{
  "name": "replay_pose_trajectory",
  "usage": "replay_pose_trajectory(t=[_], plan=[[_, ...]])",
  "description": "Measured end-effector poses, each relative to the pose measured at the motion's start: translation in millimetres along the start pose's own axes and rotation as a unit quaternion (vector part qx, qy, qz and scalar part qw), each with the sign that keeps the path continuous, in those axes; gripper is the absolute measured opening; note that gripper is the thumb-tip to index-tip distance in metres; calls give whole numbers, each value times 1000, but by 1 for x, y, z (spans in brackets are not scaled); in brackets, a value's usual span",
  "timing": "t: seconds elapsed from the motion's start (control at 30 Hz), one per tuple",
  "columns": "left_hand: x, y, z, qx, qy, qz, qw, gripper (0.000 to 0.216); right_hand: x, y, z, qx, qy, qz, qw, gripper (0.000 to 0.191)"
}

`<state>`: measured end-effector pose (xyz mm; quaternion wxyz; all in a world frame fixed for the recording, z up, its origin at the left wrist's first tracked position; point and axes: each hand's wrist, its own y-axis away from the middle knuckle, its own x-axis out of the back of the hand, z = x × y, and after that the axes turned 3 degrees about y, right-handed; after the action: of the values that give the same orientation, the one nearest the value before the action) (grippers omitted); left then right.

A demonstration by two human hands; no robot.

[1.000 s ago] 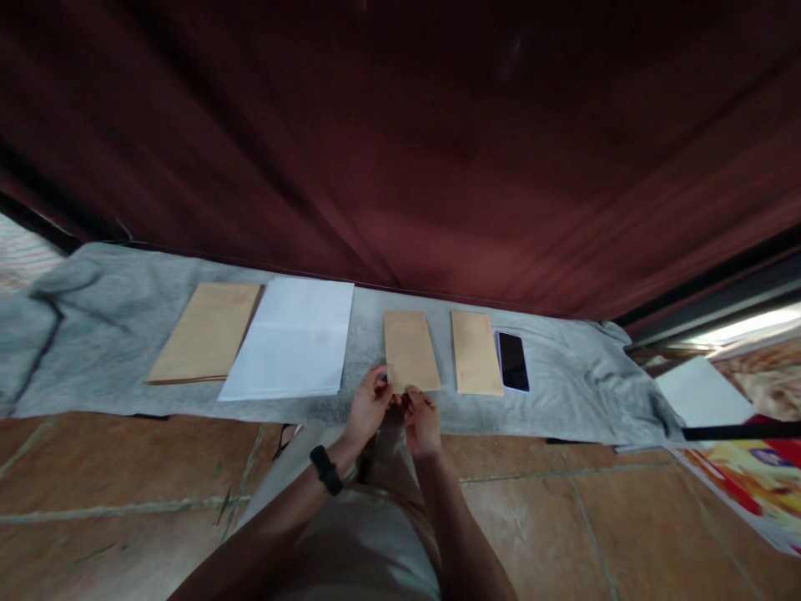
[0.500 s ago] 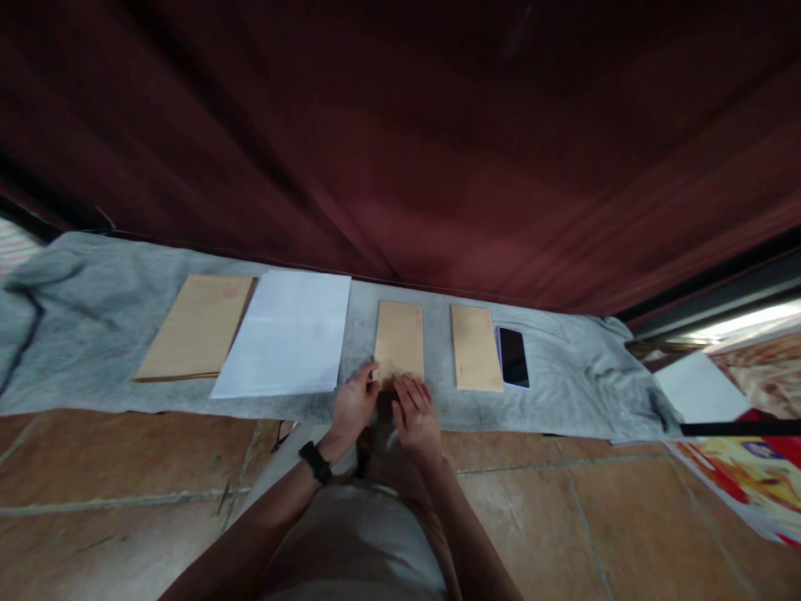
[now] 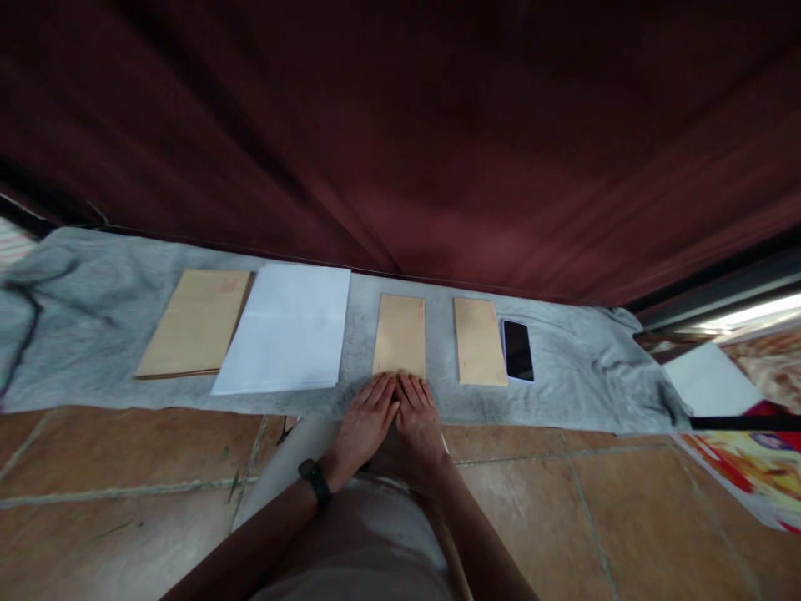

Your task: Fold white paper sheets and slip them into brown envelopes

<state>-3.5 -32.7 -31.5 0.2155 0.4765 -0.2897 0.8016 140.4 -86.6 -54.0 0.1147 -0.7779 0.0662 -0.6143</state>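
Note:
A brown paper envelope lies on the grey cloth in front of me, its long sides pointing away. My left hand rests palm down at the envelope's near edge, fingers stretched out flat. Beside it, my right hand lies flat in the same way, fingertips on or against that near edge. The two hands almost touch at the fingers and thumbs. Neither holds anything that I can see. My hands hide part of the envelope's near end.
Left of the envelope lie a stack of white paper and larger brown envelopes. To the right are another brown envelope and a phone. The grey cloth covers a narrow surface before a dark red curtain.
My left hand has turned from a thumb-and-finger hold at the envelope's left side to lying flat at its near edge. My right hand has flattened beside it.

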Motion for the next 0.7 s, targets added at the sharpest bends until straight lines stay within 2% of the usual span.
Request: replay_pose_trajectory(t=[0.2, 0.53, 0.7], plan=[[-4, 11, -6, -36, -42, -27, 998, 56, 4, 5, 6, 18, -10, -15, 1000, 51], [1, 13, -5, -21, -40, -44, 998, 53, 23, 17, 21, -37, -21, -2, 999, 47], [0, 8, -5, -36, -23, -52, 998, 52, 24, 20, 23, -38, -25, 16, 999, 49]])
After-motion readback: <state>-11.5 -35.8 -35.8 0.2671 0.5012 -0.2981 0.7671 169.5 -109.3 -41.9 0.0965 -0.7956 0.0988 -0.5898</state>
